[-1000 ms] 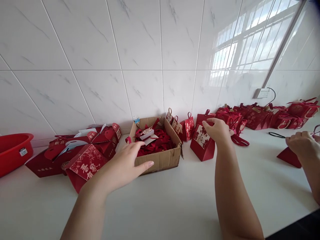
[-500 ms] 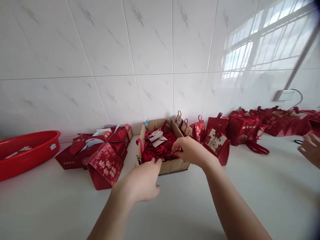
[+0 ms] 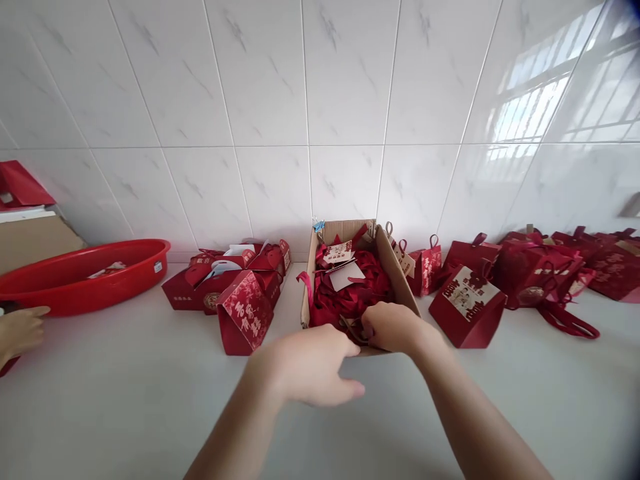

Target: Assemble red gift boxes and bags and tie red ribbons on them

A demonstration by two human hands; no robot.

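Note:
A cardboard box (image 3: pixel 400 272) full of dark red ribbons (image 3: pixel 373 280) stands against the tiled wall. White cards (image 3: pixel 347 275) lie on top of the ribbons. My right hand (image 3: pixel 395 327) reaches over the box's near right corner, its fingers curled in among the ribbons. A brownish strip shows beside those fingertips; what they grip is hidden. My left hand (image 3: pixel 315 368) hovers in front of the box, near its front wall. Its thumb and fingers are spread and hold nothing.
Red gift boxes (image 3: pixel 245 312) stand left of the cardboard box. More red gift boxes (image 3: pixel 467 303) line the counter to the right. At far left are a red plastic basin (image 3: pixel 100 290) and another person's hand (image 3: pixel 23 332).
The view has turned left. My right hand has gone deeper into the box's near corner, and my left hand has shifted right along its front. Another person's hand now shows at left.

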